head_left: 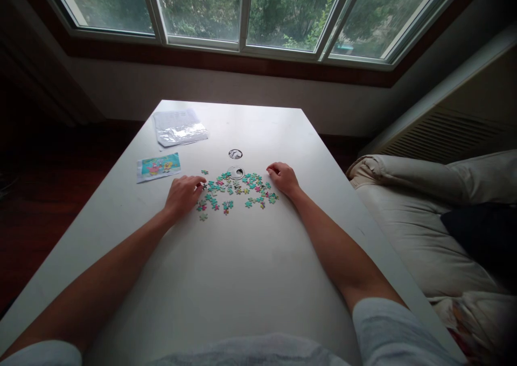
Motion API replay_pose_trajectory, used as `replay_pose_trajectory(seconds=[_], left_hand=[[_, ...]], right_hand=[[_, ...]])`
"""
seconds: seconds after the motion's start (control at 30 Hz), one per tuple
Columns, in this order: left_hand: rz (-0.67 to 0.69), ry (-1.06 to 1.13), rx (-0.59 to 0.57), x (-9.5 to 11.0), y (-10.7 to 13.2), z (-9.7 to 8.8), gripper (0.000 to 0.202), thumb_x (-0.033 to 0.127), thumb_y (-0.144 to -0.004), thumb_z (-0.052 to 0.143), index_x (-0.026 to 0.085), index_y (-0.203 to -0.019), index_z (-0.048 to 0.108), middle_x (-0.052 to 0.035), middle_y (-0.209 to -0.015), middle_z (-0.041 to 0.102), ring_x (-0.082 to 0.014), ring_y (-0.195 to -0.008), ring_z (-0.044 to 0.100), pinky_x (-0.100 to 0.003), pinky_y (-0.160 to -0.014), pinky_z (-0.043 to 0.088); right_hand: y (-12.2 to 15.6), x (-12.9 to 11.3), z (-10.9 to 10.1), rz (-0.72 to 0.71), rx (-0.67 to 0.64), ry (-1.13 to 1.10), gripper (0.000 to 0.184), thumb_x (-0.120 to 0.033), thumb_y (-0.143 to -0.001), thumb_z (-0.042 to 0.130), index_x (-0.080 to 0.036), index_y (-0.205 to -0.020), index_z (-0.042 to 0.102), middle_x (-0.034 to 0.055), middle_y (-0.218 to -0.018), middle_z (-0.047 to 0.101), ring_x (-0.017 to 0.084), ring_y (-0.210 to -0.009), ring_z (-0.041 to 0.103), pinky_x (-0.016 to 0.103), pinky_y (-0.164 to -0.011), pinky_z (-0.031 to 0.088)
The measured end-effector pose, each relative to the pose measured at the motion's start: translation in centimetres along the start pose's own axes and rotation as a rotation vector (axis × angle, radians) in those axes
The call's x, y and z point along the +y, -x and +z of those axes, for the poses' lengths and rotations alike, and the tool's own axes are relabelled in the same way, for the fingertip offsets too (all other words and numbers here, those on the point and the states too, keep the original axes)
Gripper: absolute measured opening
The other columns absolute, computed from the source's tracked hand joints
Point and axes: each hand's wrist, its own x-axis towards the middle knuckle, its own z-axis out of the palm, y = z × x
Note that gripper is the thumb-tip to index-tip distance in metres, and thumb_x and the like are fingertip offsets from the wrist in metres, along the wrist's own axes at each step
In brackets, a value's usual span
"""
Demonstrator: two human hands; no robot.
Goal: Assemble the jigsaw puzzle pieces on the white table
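Observation:
Scattered jigsaw puzzle pieces (218, 187), mostly turquoise with some pink and yellow, lie in a loose patch on the white table (238, 258). My left hand (183, 195) is at the left edge of the patch, its fingers curled together and the fingertips at a dark puzzle piece (204, 186). To the right of the pieces, my right hand (284, 177) rests on its side with the fingers loosely curled in; no piece shows in it. A picture card (159, 167) with cartoon figures lies left of my left hand.
Clear plastic packaging (180, 127) lies at the table's back left. Two round inserts are set in the tabletop, a far one (235, 154) and a nearer one (236, 173) bordered by pieces. A beige sofa (404, 226) stands to the right, and a window (242, 16) lies ahead.

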Motion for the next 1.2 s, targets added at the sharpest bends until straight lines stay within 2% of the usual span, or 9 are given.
replay_pose_trajectory(seconds=[0.27, 0.53, 0.77, 0.87, 0.97, 1.1, 1.2], left_hand=[[-0.031, 0.025, 0.009, 0.1, -0.1, 0.1, 0.027, 0.025, -0.092, 0.053, 0.027, -0.115, 0.068, -0.0031, -0.097, 0.075, -0.0253, -0.095, 0.063, -0.039, -0.088, 0.040], [-0.046, 0.087, 0.030, 0.6, -0.2, -0.3, 0.027, 0.025, -0.090, 0.054, 0.026, -0.114, 0.066, -0.0029, -0.093, 0.074, -0.0240, -0.090, 0.064, -0.040, -0.088, 0.042], [-0.130, 0.336, 0.038, 2.3, 0.2, -0.6, 0.022, 0.030, -0.086, 0.060, 0.025, -0.108, 0.063, -0.0003, -0.089, 0.072, -0.0174, -0.076, 0.065, -0.031, -0.075, 0.048], [-0.168, 0.479, -0.010, 3.0, 0.5, -0.4, 0.019, 0.036, -0.084, 0.063, 0.024, -0.100, 0.062, -0.0001, -0.088, 0.072, -0.0168, -0.076, 0.065, -0.029, -0.071, 0.049], [-0.184, 0.589, -0.058, 3.9, 0.8, -0.1, 0.020, 0.041, -0.084, 0.064, 0.022, -0.090, 0.060, -0.0009, -0.084, 0.070, -0.0169, -0.075, 0.064, -0.029, -0.068, 0.049], [-0.175, 0.692, -0.080, 5.1, 1.1, -0.2, 0.024, 0.043, -0.084, 0.067, 0.021, -0.084, 0.057, -0.0003, -0.079, 0.067, -0.0160, -0.073, 0.061, -0.029, -0.069, 0.048], [-0.168, 0.727, -0.099, 5.8, 1.4, -0.2, 0.026, 0.044, -0.084, 0.067, 0.021, -0.082, 0.056, -0.0001, -0.079, 0.067, -0.0157, -0.072, 0.061, -0.029, -0.069, 0.048]], right_hand=[[0.1, -0.6, 0.9, -0.035, -0.018, 0.001, 0.017, -0.024, -0.091, 0.054, -0.020, -0.090, 0.070, 0.0057, -0.087, 0.066, 0.021, -0.086, 0.055, 0.033, -0.085, 0.042], [0.3, -1.2, 0.5, -0.036, -0.038, 0.005, 0.017, -0.025, -0.091, 0.054, -0.020, -0.091, 0.071, 0.0062, -0.090, 0.066, 0.022, -0.089, 0.055, 0.034, -0.085, 0.043], [0.2, -2.2, 0.3, -0.028, -0.018, 0.012, 0.017, -0.024, -0.091, 0.054, -0.019, -0.089, 0.071, 0.0064, -0.087, 0.067, 0.022, -0.088, 0.056, 0.034, -0.087, 0.042], [0.4, -4.0, 0.1, -0.056, -0.009, -0.029, 0.017, -0.024, -0.092, 0.055, -0.020, -0.089, 0.071, 0.0058, -0.084, 0.067, 0.021, -0.087, 0.057, 0.034, -0.088, 0.042], [1.1, -7.1, 0.1, -0.114, -0.056, -0.166, 0.015, -0.026, -0.091, 0.057, -0.020, -0.089, 0.071, 0.0038, -0.083, 0.068, 0.019, -0.083, 0.059, 0.032, -0.083, 0.043], [2.7, -11.4, 0.8, -0.087, -0.206, -0.430, 0.012, -0.030, -0.091, 0.061, -0.021, -0.094, 0.069, 0.0008, -0.083, 0.070, 0.015, -0.075, 0.060, 0.028, -0.074, 0.045], [3.5, -13.1, 1.4, -0.072, -0.346, -0.615, 0.015, -0.035, -0.089, 0.064, -0.021, -0.093, 0.066, 0.0003, -0.080, 0.068, 0.014, -0.072, 0.059, 0.027, -0.071, 0.046]])
